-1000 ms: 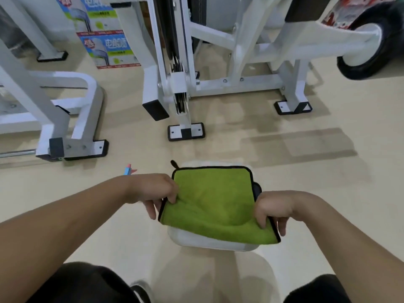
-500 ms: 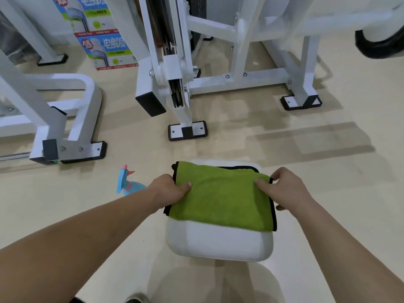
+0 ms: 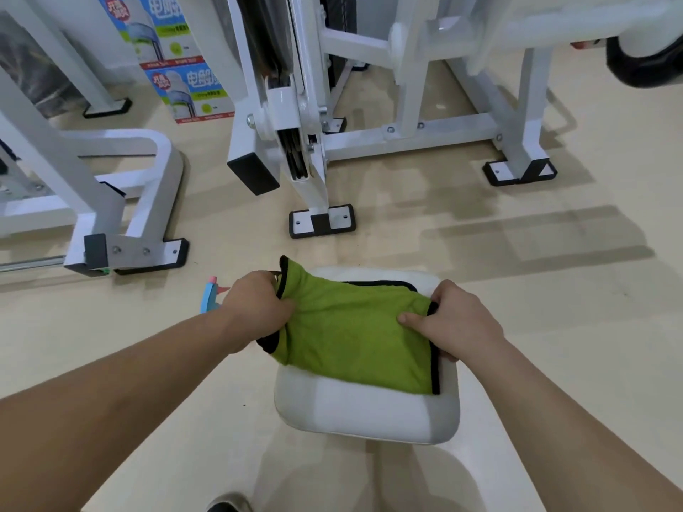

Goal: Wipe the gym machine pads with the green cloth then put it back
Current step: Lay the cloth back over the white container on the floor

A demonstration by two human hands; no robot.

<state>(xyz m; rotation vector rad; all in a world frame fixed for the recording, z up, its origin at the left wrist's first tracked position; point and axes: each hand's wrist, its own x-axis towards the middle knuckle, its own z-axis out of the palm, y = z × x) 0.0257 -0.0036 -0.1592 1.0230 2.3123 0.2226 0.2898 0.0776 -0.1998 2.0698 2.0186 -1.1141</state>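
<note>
A green cloth [image 3: 351, 327] with black trim lies across the far half of a white seat pad [image 3: 369, 408]. My left hand [image 3: 255, 308] grips the cloth's left edge, and its far-left corner stands lifted above the pad. My right hand [image 3: 454, 323] pinches the cloth's right edge, thumb on top. The near half of the pad is bare.
A blue spray bottle [image 3: 211, 297] with a pink tip lies on the floor, partly hidden behind my left wrist. White machine frames stand ahead [image 3: 406, 131] and at the left [image 3: 140, 201]. Printed boxes [image 3: 184, 86] sit at the back. A black wheel [image 3: 643, 64] is at the top right.
The cloth went from hanging over the pad's near edge to lying folded on its far half. Both hands now clutch its side edges, and the left corner has lifted.
</note>
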